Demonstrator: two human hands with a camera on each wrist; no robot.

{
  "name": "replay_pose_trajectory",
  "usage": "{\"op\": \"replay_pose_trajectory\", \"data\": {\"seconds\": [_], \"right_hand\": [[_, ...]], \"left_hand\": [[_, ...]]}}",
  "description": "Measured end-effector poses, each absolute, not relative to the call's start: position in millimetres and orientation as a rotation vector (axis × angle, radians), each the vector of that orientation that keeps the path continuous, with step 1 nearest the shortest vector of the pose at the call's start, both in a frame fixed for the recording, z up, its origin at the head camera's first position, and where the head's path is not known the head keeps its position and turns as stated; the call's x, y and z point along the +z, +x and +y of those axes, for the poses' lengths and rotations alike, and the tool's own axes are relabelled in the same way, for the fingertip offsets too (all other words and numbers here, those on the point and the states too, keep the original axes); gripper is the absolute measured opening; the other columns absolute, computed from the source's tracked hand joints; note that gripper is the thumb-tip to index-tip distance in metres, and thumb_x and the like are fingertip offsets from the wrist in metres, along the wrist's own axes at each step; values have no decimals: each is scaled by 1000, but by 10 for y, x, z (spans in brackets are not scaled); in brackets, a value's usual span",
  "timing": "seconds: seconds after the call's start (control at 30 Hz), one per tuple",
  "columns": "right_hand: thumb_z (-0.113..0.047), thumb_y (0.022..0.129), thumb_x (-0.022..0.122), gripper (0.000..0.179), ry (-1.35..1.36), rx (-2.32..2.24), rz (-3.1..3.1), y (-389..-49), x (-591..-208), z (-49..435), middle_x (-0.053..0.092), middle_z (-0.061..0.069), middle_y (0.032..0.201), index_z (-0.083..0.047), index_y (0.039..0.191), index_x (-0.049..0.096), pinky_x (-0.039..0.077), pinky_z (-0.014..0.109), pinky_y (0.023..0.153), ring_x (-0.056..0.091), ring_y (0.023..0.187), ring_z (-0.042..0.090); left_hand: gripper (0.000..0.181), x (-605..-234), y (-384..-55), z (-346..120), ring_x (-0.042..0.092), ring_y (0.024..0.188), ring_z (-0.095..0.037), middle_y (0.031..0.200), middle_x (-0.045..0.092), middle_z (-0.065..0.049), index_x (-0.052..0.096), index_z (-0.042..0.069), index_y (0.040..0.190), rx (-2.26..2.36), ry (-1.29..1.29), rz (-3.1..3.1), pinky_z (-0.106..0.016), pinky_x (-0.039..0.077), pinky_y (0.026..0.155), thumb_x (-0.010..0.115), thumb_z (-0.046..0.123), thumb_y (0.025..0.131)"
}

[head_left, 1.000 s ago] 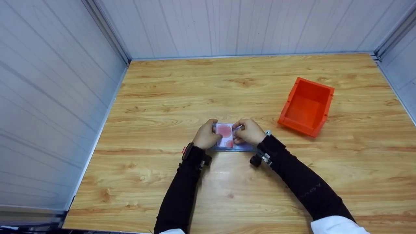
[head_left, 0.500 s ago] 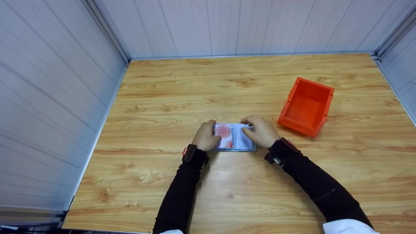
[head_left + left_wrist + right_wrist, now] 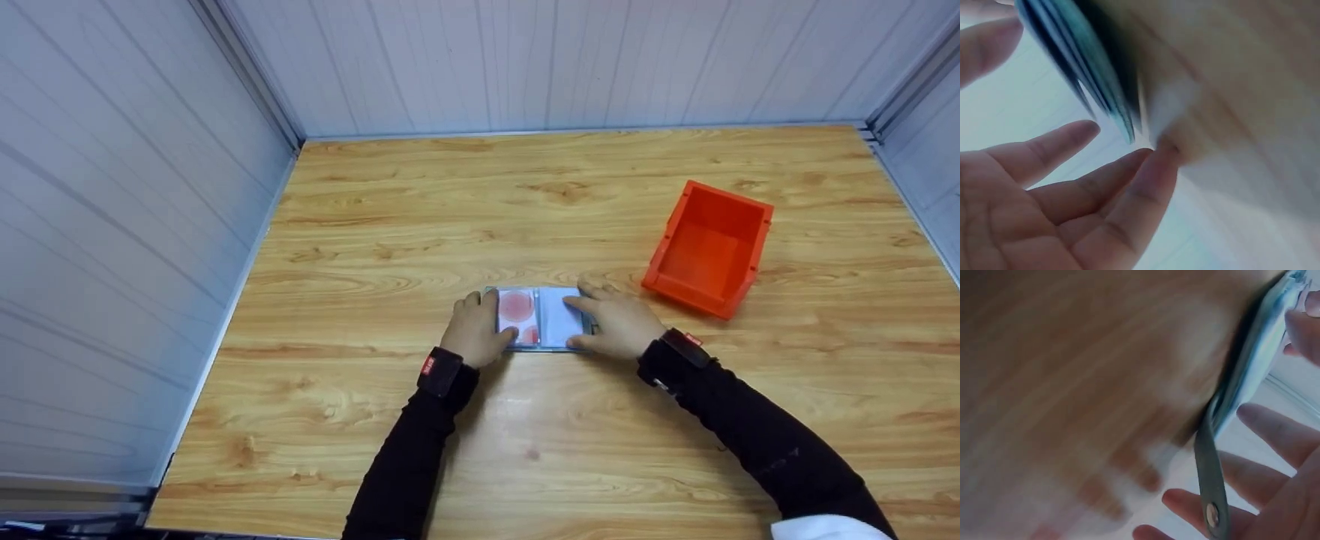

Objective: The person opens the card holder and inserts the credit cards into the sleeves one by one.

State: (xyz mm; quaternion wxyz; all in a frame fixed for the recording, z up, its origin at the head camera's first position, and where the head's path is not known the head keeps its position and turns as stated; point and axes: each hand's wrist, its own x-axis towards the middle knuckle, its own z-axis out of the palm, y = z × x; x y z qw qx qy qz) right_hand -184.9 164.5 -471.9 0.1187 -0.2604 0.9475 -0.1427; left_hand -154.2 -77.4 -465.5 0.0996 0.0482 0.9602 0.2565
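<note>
A small card holder lies spread open on the wooden table, its pages side by side. Its left page shows a card with pink circles; the right page looks pale and plain. My left hand is at the left edge, thumb over the page's lower corner and fingers extended. At the right edge is my right hand, its straight fingers spread over the pale page. The right wrist view shows a grey strap with a metal snap hanging from the holder beside the fingers. Stacked page edges show in the left wrist view.
An orange plastic bin, with nothing visible inside, stands to the right beyond my right hand. Pale panel walls border the table at the back and sides.
My right hand has let go at the middle of the holder and moved right to its outer edge, uncovering the pale page. The left hand has shifted slightly nearer the body.
</note>
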Motion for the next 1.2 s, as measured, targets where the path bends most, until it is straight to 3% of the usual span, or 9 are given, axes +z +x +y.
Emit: {"op": "replay_pose_trajectory", "data": {"seconds": [0.2, 0.47, 0.73, 0.97, 1.2], "right_hand": [[-47, 81, 75, 76, -752, -423, 2744, -1870, -4730, 1674, 34, 15, 157, -15, 145, 49, 25, 62, 115, 32, 143, 44], [-47, 79, 76, 76, -771, -444, 2747, -1873, -4733, 1673, 37, 15, 156, -15, 144, 51, 24, 61, 116, 34, 143, 43], [-46, 78, 78, 82, -720, -482, 2681, -1888, -4718, 1725, 32, 12, 159, -16, 147, 46, 23, 59, 118, 30, 146, 39], [-44, 75, 80, 97, -624, -521, 2637, -1907, -4707, 1849, 28, 9, 161, -12, 153, 33, 21, 54, 120, 24, 149, 33], [-42, 73, 82, 98, -649, -517, 2651, -1920, -4716, 1885, 28, 13, 161, -6, 151, 35, 20, 56, 120, 25, 148, 38]], "left_hand": [[77, -4667, -1542, -815, 41, 135, -41, 147, 43, -26, 38, -1, 148, 888, 125, 2762, -48, 37, 113, 73, 29, 86], [83, -4667, -1573, -837, 54, 120, -34, 137, 49, -24, 37, 2, 148, 1010, 50, 2707, -45, 44, 106, 79, 24, 80], [88, -4635, -1578, -792, 52, 120, -32, 134, 52, -23, 29, 0, 151, 1195, 119, 2663, -43, 40, 110, 75, 10, 77], [94, -4569, -1516, -651, 50, 124, -33, 142, 45, -28, 17, -5, 153, 1248, 157, 2730, -45, 42, 109, 70, 5, 76], [75, -4527, -1457, -422, 54, 102, -27, 117, 56, -21, 38, -10, 143, 1099, 336, 2918, -37, 51, 90, 71, 9, 79]]}}
